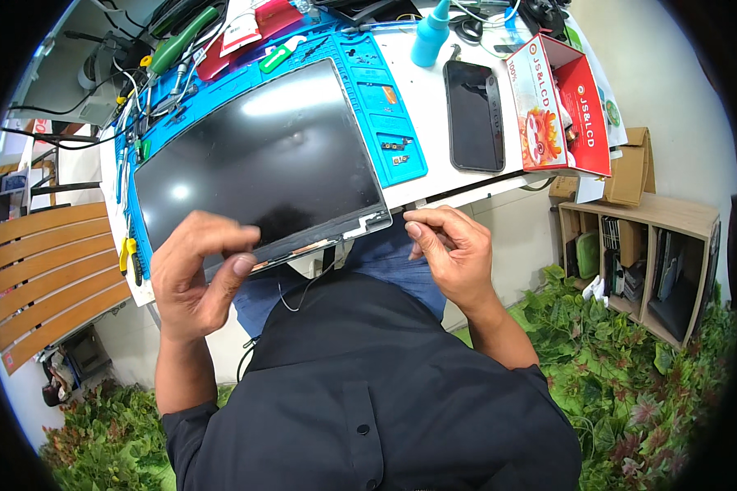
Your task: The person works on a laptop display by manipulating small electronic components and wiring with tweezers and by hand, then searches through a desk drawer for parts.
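Observation:
A dark laptop screen panel (262, 155) lies face up on a blue repair mat (415, 155), its lower edge jutting past the table toward me. Along that edge the frame is bare, showing a metallic strip and pale parts; a thin wire (307, 290) dangles below. My left hand (196, 274) hovers over the panel's lower left part, thumb and forefinger apart with nothing between them. Just beyond the lower right corner, my right hand (454, 250) has its thumb and forefinger pinched close together. Whatever they may hold is too small to make out.
A black smartphone (477, 123) and a red-and-white box (588, 114) occupy the table's right side, near a teal bottle (431, 37). Tools, including a green-handled screwdriver (180, 45), crowd the left. A slatted wooden bench (53, 278) and a wooden shelf (639, 213) flank me.

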{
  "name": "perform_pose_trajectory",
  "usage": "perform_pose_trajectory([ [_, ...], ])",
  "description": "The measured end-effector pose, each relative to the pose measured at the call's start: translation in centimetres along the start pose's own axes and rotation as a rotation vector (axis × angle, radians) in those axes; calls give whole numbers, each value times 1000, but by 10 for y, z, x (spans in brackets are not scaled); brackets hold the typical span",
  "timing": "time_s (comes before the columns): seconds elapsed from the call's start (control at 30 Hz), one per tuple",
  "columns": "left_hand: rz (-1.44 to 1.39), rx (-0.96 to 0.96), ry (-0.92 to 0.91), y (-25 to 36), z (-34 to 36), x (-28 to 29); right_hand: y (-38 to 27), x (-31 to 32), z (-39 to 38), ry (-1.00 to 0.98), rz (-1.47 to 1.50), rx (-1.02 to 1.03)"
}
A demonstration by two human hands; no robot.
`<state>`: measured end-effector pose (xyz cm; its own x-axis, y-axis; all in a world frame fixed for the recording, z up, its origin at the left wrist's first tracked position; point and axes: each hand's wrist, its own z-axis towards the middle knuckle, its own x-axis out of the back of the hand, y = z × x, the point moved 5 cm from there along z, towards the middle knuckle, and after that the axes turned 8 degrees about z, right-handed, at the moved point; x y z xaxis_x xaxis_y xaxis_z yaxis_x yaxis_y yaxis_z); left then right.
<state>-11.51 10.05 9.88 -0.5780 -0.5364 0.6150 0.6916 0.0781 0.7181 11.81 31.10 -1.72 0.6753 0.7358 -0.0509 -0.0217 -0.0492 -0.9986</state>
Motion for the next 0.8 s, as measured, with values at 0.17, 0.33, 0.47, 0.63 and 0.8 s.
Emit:
perform_pose_trajectory([
  [0.17,-14,104,108,-15,-34,13,0,-7,-2,-45,-20,2],
  [0.33,-65,143,97,-26,-59,16,-14,-12,-12,-69,-159,72],
  [0.47,-146,16,208,-17,-55,11,-34,-24,-14,-6,-104,235],
  [0.63,-164,-42,192,-15,-63,15,-71,-36,-11,-102,-177,461],
  [0.8,-100,-48,285,-20,-84,31,-84,-26,-22,-122,-250,427],
])
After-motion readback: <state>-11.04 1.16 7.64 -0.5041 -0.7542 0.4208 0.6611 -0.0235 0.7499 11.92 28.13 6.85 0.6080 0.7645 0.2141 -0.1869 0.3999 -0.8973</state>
